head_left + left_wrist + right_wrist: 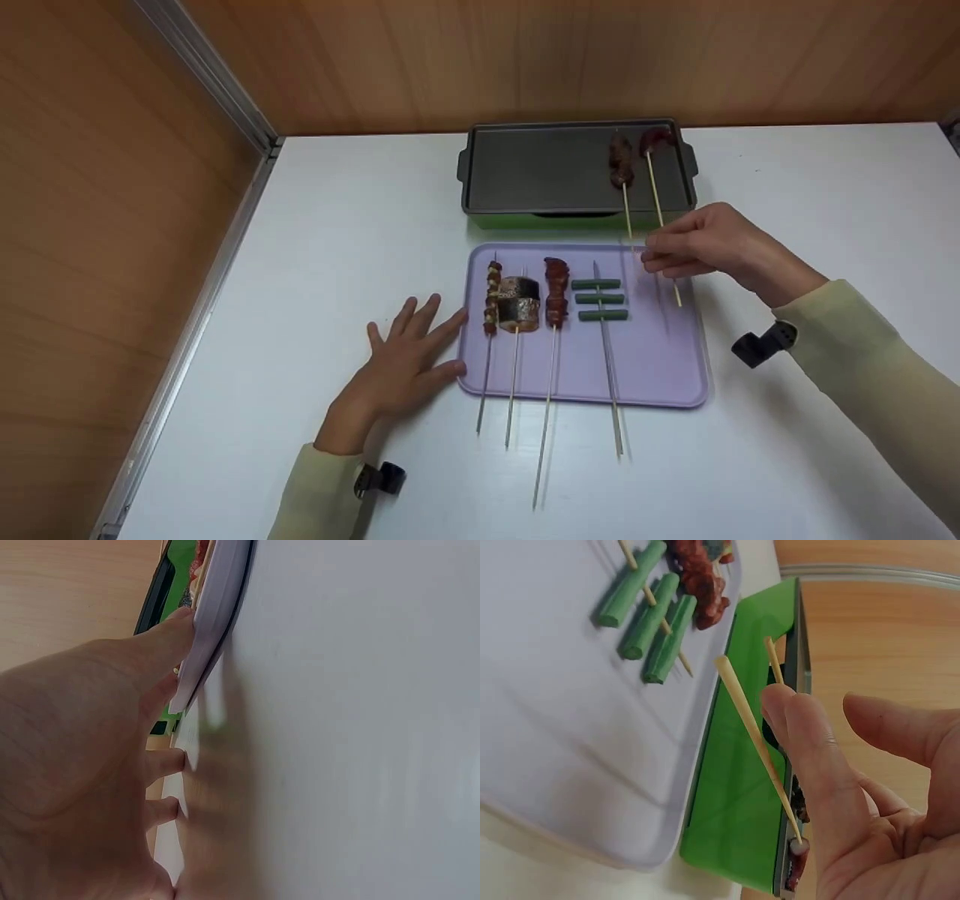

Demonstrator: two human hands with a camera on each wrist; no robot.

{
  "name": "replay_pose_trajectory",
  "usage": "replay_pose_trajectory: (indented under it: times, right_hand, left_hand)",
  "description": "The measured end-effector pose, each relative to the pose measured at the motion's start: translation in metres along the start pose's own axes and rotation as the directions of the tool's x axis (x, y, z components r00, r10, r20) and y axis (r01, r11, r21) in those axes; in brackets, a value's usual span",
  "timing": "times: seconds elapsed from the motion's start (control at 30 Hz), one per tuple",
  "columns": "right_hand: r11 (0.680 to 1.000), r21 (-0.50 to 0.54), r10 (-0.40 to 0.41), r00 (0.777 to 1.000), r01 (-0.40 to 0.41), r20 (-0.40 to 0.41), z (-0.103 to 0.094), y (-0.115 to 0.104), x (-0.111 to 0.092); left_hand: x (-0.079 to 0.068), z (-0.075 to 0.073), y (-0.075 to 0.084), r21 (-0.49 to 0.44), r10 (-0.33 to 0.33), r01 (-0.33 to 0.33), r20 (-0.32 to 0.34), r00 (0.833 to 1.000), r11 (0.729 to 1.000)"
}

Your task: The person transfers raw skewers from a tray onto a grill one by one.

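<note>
Wood-grained brown panels [82,225] stand behind and to the left of a smooth white surface [337,195], with a silver metal strip [180,315] along the left panel's foot. On the left, the left hand [405,367], coming from a pale yellow sleeve [319,495], lies with its grip spread wide and nothing in hold; its thumb and index finger touch the rim of a lavender rectangular tray with rounded corners [656,367].

Across the tray, from left to right, lie a thin skewer of small brown and yellow pieces [492,296], a skewer of pale rounds banded in black [519,307], a skewer of lumpy dark-red pieces [556,292] and a skewer of three green rods [600,298], all with sticks reaching past the near rim.

Behind the tray sits a black flat-topped griddle with a green base [540,172]. On its right half rest a brown lumpy skewer [620,161] and, beside it, a curved dark-red skewer [655,140], their sticks jutting over the front edge. Farthest right, the right hand [705,244] is by those sticks, its grip loosely parted, with a gap between thumb and fingertips.
</note>
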State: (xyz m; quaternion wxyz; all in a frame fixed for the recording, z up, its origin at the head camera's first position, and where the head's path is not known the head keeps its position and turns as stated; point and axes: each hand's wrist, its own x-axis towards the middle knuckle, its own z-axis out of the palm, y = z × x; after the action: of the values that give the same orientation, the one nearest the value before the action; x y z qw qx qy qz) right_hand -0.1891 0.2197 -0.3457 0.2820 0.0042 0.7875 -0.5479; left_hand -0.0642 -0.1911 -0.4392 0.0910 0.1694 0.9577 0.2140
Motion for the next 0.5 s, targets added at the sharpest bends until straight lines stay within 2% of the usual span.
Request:
replay_pose_trajectory:
  times: [0.27,0.5]
  right_hand:
    - [0.999,0.005,-0.034,0.997,0.034,0.07,0.0,0.011,-0.033]
    - [0.999,-0.014,-0.041,0.983,0.045,0.18,0.009,0.029,-0.059]
  left_hand:
    - [-0.001,-0.002,0.0,0.012,-0.002,0.002,-0.003,1.0,1.0]
    - [-0.002,-0.004,0.001,0.011,-0.012,0.012,0.002,1.0,1.0]
